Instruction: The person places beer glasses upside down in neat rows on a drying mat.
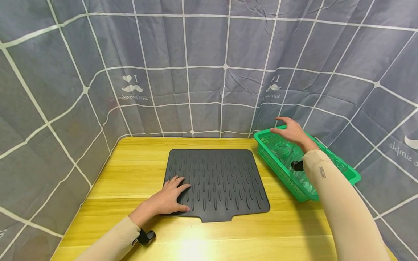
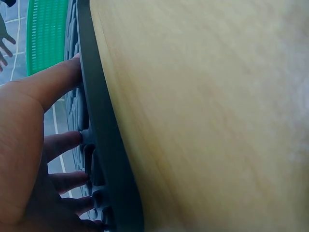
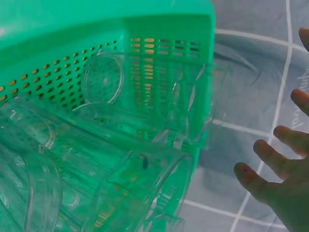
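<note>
A dark grey ribbed mat [image 1: 218, 177] lies flat on the wooden table. My left hand [image 1: 169, 197] rests on its near left part, fingers spread; in the left wrist view the fingertips [image 2: 72, 181] touch the raised ribs. Above the far end of a green perforated basket [image 1: 277, 167] hovers my right hand [image 1: 292, 132], its fingers apart with nothing between them. Several clear, see-through cups [image 3: 145, 164] lie on their sides in that basket, one cup [image 3: 104, 79] against its end wall. In the right wrist view the right hand [image 3: 285, 169] is beside the basket's end, apart from the cups.
A grey curtain [image 1: 205, 87] with white grid lines surrounds the back and both sides of the table. Bare yellow wood [image 1: 134, 170] shows left of the mat and along the front [image 1: 235, 239]. The basket stands at the right edge, close to the curtain.
</note>
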`<state>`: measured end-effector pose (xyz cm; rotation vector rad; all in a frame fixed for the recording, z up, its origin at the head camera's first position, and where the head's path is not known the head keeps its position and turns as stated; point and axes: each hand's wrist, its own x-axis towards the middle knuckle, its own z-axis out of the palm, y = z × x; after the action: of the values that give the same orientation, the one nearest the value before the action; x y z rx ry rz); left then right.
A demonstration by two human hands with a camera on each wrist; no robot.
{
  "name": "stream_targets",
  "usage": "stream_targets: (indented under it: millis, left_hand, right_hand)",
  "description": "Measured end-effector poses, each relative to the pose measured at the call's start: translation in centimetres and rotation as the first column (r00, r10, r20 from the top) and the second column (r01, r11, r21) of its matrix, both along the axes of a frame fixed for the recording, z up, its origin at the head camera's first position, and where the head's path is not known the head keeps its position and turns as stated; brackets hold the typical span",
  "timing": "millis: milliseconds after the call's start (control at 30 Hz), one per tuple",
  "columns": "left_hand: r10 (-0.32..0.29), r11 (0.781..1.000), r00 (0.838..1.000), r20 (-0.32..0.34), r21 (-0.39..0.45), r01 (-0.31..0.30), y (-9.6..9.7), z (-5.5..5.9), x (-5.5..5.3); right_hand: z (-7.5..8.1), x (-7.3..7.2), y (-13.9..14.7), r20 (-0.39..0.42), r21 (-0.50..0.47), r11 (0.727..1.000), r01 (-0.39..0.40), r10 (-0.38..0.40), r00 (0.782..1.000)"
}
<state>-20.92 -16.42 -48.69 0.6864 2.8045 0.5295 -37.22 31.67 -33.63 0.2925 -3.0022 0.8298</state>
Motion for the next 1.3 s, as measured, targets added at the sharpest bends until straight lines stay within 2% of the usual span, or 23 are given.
stream_targets:
  millis: [267,400,667,1300]
  left_hand:
    - [-0.017,1.000,1.000,-0.005,-0.018,0.017,0.1,0.0,-0.4]
    - [-0.023,0.999,1.000,-0.020,-0.026,0.022,0.1,0.1,-0.7]
    - [-0.010,1.000,1.000,0.002,-0.018,0.010,0.0,-0.1,-0.4]
    - [0.009,1.000,1.000,0.007,-0.015,-0.009,-0.2,-0.2,-0.2]
  right_hand:
    - [0.0,-0.5,1.3,0.135,0.064,0.998,0.017,-0.026,0.990]
    - [0.0,-0.7,1.9,0.171,0.094,0.996,0.009,-0.025,0.985]
    - [-0.5,-1.3,2.1,0.237,0.104,0.995,-0.005,-0.020,0.971]
    - [-2.2,-2.2,1.2,0.262,0.117,0.992,-0.049,0.017,0.965]
